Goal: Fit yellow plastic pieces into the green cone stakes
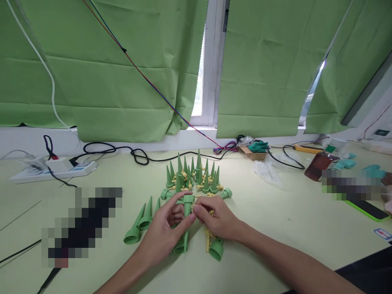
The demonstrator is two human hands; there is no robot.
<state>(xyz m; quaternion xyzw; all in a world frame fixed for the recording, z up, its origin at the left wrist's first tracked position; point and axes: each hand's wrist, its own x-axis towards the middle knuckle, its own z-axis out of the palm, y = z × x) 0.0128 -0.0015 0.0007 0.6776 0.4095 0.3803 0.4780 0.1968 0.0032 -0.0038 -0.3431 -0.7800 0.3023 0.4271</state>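
Note:
My left hand [163,228] grips a green plastic watering spike [188,210] between thumb and fingers, its wide cap up and its point down. Against the side of that spike, my right hand [221,218] pinches a small pale-yellow piece that looks like a valve; the fingers hide most of it. More yellow valves [208,241] lie under my right hand, beside a green spike [217,249] lying on its side. Left of my left hand lie several spikes [132,234] without visible valves. Beyond both hands, a cluster of green spikes [199,167] stands point up, with yellow valves at their bases.
A power strip [87,168] with plugs and black cables lies at the back left. At the back right are a small cardboard box [252,153], clear plastic bags [268,173] and a brown bottle [320,165]. Blurred dark objects lie on both sides.

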